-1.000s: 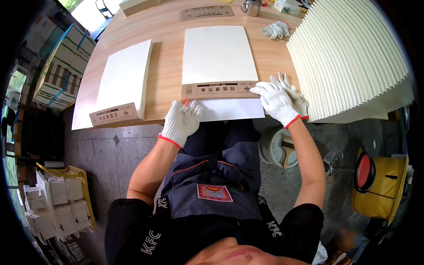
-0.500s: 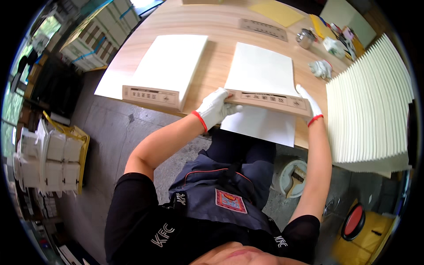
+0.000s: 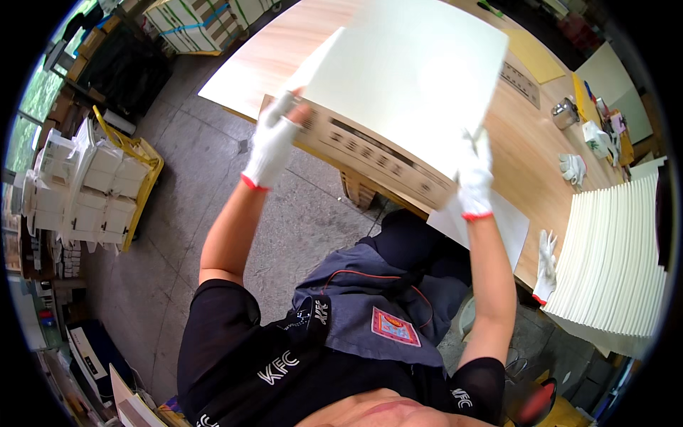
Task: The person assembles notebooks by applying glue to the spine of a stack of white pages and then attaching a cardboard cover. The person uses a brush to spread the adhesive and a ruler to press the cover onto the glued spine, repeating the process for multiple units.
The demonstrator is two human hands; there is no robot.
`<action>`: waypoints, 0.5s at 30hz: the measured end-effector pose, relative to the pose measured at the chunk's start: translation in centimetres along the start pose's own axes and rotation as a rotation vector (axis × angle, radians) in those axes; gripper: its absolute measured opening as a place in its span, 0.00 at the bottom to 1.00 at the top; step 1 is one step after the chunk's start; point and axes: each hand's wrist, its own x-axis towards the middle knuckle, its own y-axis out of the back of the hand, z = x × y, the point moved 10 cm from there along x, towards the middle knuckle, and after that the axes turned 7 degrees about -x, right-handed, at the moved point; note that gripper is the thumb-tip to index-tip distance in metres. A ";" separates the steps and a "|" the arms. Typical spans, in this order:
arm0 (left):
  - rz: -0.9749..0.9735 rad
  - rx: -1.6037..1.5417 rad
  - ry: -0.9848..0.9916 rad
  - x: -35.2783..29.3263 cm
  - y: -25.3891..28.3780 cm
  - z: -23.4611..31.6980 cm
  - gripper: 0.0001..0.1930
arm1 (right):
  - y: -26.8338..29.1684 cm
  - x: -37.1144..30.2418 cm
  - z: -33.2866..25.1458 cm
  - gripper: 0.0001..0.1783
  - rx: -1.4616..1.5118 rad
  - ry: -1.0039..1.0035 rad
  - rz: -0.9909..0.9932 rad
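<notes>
Held in front of me, over the table, is a thick white paper pad (image 3: pixel 413 78) with a brown printed band along its near edge (image 3: pixel 370 151). My left hand (image 3: pixel 276 146), in a white glove with a red cuff, grips the band's left end, thumb on top. At the near right corner my right hand (image 3: pixel 475 174), gloved the same way, holds the pad; its fingers are blurred. Mostly hidden beneath the held pad is another white pad (image 3: pixel 321 58) lying on the table. A loose white sheet (image 3: pixel 509 228) lies by the table's near edge.
A tall stack of white pads (image 3: pixel 619 263) stands at the right, a white glove (image 3: pixel 546 263) next to it. Behind are a crumpled glove (image 3: pixel 573 169), a metal pot (image 3: pixel 565 114) and a brown strip (image 3: pixel 521 84). A yellow cart (image 3: pixel 146 188) with white bundles stands on the floor at left.
Both hands have lifted the pad off the table and carried it left, over the other pad. My view has shifted, and the glove by the tall stack now shows.
</notes>
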 end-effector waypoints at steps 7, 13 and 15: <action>0.097 0.546 0.017 7.4 10.0 -4.4 0.22 | -10.3 4.2 4.3 0.23 -0.956 -0.074 -0.225; 0.029 0.694 0.130 7.9 10.2 -8.6 0.20 | -9.8 4.2 5.6 0.26 -1.129 -0.160 -0.225; 0.033 0.663 0.101 7.9 10.3 -8.5 0.20 | -10.0 4.1 5.2 0.26 -1.135 -0.129 -0.206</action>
